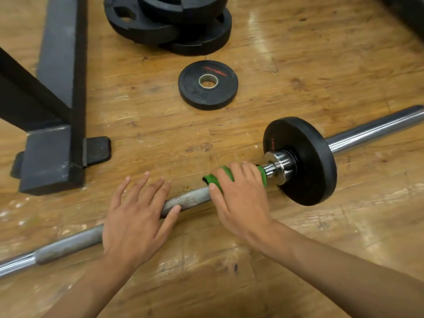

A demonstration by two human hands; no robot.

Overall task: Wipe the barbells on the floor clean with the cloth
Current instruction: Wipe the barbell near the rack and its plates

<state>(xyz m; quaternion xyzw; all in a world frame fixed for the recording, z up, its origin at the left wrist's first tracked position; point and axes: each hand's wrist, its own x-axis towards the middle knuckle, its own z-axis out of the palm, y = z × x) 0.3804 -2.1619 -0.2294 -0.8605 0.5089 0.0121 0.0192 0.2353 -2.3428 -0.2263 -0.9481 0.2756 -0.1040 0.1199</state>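
Cloth point(214, 179) wraps the bar point(188, 199) on the floor point(298, 76), just left of the plate point(305, 161), gripped by my right hand point(241, 198). My left hand point(135, 216) lies flat on the bar, fingers straight. Mid-wipe, I judge; next I should slide the cloth left along the knurling.

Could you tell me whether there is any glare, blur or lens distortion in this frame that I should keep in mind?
Head view: wide-angle distortion bows the barbell into a slight curve; glare streaks the wooden floor at upper right and the chrome sleeve; the left hand and the right hand on the green cloth look slightly soft.
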